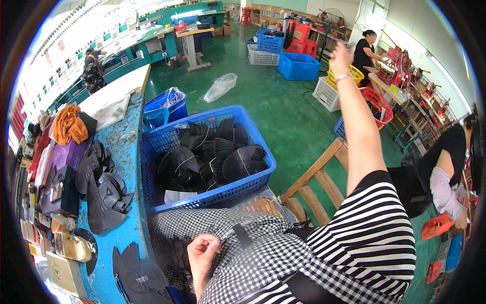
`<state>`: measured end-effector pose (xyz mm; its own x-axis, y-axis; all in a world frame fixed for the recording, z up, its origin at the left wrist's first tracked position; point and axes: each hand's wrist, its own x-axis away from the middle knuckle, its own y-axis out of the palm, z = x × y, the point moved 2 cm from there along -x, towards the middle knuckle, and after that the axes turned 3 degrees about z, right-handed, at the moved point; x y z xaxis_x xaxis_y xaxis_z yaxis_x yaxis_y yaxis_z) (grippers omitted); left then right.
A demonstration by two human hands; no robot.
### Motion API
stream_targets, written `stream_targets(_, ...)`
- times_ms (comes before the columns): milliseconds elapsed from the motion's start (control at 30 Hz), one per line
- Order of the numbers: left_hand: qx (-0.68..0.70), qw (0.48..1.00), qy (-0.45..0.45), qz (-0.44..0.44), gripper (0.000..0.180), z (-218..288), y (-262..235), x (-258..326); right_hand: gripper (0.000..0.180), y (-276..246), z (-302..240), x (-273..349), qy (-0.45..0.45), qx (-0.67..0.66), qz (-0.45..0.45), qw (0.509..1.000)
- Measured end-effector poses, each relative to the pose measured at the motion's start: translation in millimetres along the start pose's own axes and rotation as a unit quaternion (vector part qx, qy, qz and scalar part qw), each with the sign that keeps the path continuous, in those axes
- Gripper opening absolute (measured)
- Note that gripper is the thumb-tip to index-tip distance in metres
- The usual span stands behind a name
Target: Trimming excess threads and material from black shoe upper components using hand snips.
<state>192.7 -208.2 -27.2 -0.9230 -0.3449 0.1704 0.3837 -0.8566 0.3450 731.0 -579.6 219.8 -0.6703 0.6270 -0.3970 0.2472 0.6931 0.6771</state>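
Observation:
My left hand (203,253) is held in front of my body, over the black-and-white checked apron (243,258); its fingers are curled in and nothing shows in them. My right hand (341,57) is at the end of my outstretched arm, raised up and away to the right, with a bracelet at the wrist. Its fingers are blurred, and I see no thing in them. Left of my left hand, flat black pieces (139,276) lie on the blue workbench (119,139). More black shaped pieces (104,192) are piled farther along it.
A blue crate (263,175) ahead holds tied bundles of black pieces. A wooden chair frame (321,177) stands to its right. A plastic bag (220,87) lies on the green floor. Co-workers are at the far left (93,71), far right (365,53) and near right (450,162).

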Motion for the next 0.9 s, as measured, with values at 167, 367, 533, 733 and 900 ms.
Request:
stream_targets(167,-0.032,0.999,0.002,0.014,0.005,5,-10,16,0.009,21,31,77,0.263,-0.084,-0.130,0.952)
stream_targets(367,-0.168,0.985,0.044,-0.009,0.014,-12,-5,41,0.037,175,11,352,0.389,-0.064,-0.621,0.677)
stream_targets(533,-0.111,0.983,0.136,0.050,0.015,-32,0,48,0.032,175,-83,572,0.374,-0.007,-0.865,0.334)
stream_targets(733,-0.034,0.949,0.168,0.263,0.014,-50,0,72,0.044,105,-214,712,0.091,-0.236,-0.940,-0.227)
stream_targets(900,-0.001,0.876,0.181,0.447,0.014,-64,8,86,0.059,73,-249,729,0.036,-0.342,-0.835,-0.430)
